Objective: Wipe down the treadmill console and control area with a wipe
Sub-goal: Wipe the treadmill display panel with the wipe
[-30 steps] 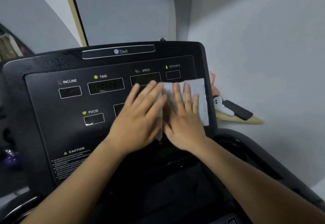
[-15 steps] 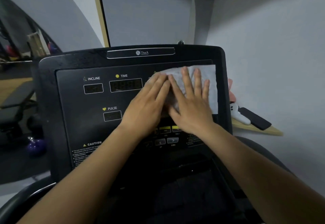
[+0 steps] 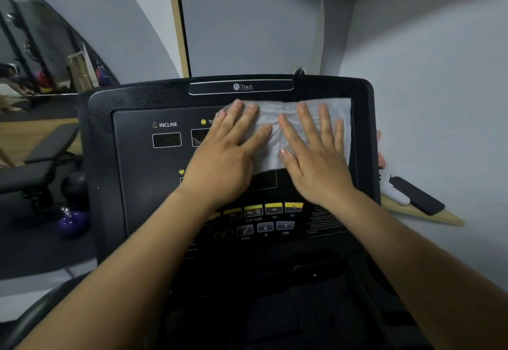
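The black treadmill console [image 3: 132, 185] fills the middle of the view, tilted toward me. A white wipe [image 3: 277, 119] lies spread flat across its upper right display area, reaching up near the top bezel. My left hand [image 3: 228, 154] presses flat on the wipe's left part with straight fingers. Beside it, my right hand [image 3: 316, 154] presses flat on the wipe's right part, fingers spread. The wipe and hands hide the TIME, SPEED and DISTANCE displays. Below the hands show the yellow and grey control buttons [image 3: 264, 217].
A wall stands close on the right, with a wooden shelf [image 3: 428, 215] holding a black phone [image 3: 417, 196] and a white object. On the left are a weight bench [image 3: 41, 157], a purple kettlebell [image 3: 72, 222] and a mirror [image 3: 35, 55].
Both hands have slid the wipe upward on the console, from the middle display rows to just under the top bezel. The wipe is spread wider between the hands.
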The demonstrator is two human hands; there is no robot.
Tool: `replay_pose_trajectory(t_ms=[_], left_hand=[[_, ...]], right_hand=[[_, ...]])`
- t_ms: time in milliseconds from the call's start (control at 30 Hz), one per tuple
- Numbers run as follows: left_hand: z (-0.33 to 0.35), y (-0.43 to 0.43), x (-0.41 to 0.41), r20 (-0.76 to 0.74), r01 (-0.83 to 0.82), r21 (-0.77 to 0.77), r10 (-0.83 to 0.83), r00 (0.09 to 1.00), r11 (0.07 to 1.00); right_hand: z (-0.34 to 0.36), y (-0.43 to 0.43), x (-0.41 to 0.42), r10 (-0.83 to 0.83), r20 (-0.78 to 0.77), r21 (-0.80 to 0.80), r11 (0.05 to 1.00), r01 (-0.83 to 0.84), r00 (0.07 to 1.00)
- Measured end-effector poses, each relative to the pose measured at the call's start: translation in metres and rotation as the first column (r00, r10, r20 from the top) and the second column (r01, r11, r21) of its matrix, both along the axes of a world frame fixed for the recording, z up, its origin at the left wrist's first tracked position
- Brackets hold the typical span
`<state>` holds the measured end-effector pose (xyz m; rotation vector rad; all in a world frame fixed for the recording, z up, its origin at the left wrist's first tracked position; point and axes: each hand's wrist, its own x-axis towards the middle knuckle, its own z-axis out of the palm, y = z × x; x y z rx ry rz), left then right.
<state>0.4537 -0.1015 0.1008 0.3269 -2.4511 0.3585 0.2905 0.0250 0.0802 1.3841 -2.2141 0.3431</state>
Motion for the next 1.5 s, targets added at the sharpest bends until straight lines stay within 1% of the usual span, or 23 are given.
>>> replay_pose_trajectory(t_ms=[100, 267, 333, 433, 533, 600, 667, 733, 833, 900, 1000, 1167, 1267, 1400, 1500], left_hand=[[-0.010, 0.002, 0.003, -0.012, -0.008, -0.011, 0.008, 1.000, 1.000], [-0.071, 0.025, 0.045, -0.025, 0.044, 0.048, -0.042, 0.999, 0.998], [-0.080, 0.027, 0.051, -0.051, 0.055, 0.065, -0.052, 0.997, 0.996], [-0.063, 0.017, 0.034, -0.092, 0.034, 0.049, -0.029, 0.995, 0.998], [-0.024, 0.001, 0.013, -0.152, -0.041, 0.054, 0.049, 0.987, 0.998], [-0.012, -0.006, 0.008, -0.145, -0.089, 0.038, 0.094, 0.985, 0.995], [-0.019, -0.006, 0.014, -0.106, -0.133, -0.013, 0.130, 0.986, 0.991], [-0.038, -0.002, 0.029, -0.068, -0.153, -0.025, 0.151, 0.986, 0.988], [-0.071, 0.009, 0.060, -0.028, -0.178, 0.007, 0.178, 0.984, 0.984], [-0.084, 0.012, 0.075, 0.000, -0.181, 0.003, 0.181, 0.983, 0.983], [-0.075, 0.002, 0.074, 0.006, -0.180, -0.032, 0.180, 0.984, 0.983], [-0.016, -0.036, 0.062, -0.028, -0.273, -0.050, 0.272, 0.962, 0.961], [-0.006, -0.043, 0.065, -0.025, -0.281, -0.045, 0.280, 0.960, 0.959], [-0.057, -0.015, 0.088, -0.025, -0.248, 0.020, 0.248, 0.968, 0.969], [-0.098, 0.002, 0.115, -0.014, -0.245, 0.031, 0.246, 0.969, 0.969]], right_hand=[[-0.002, 0.000, 0.005, 0.017, -0.006, 0.009, 1.000, -0.017, 1.000], [-0.071, 0.040, 0.038, 0.099, -0.036, 0.104, 0.990, -0.094, 0.994], [-0.084, 0.046, 0.045, 0.117, -0.031, 0.125, 0.986, -0.113, 0.993], [-0.058, 0.024, 0.036, 0.099, -0.040, 0.110, 0.990, -0.094, 0.994], [-0.013, -0.010, 0.028, 0.060, -0.081, 0.060, 0.997, -0.055, 0.995], [0.006, -0.023, 0.028, 0.058, -0.077, 0.048, 0.997, -0.054, 0.995], [0.006, -0.025, 0.033, 0.067, -0.068, 0.031, 0.997, -0.065, 0.995], [-0.011, -0.015, 0.041, 0.095, -0.057, 0.043, 0.995, -0.093, 0.994], [-0.052, 0.010, 0.062, 0.192, -0.081, 0.121, 0.976, -0.181, 0.978], [-0.065, 0.018, 0.068, 0.235, -0.112, 0.164, 0.963, -0.215, 0.966], [-0.045, 0.001, 0.060, 0.217, -0.124, 0.172, 0.966, -0.194, 0.968], [0.018, -0.046, 0.053, 0.157, -0.132, 0.096, 0.985, -0.145, 0.979], [0.027, -0.056, 0.059, 0.141, -0.130, 0.074, 0.989, -0.132, 0.981], [-0.018, -0.034, 0.080, 0.216, -0.127, 0.082, 0.975, -0.206, 0.968], [-0.061, -0.007, 0.100, 0.297, -0.128, 0.157, 0.948, -0.277, 0.946]])
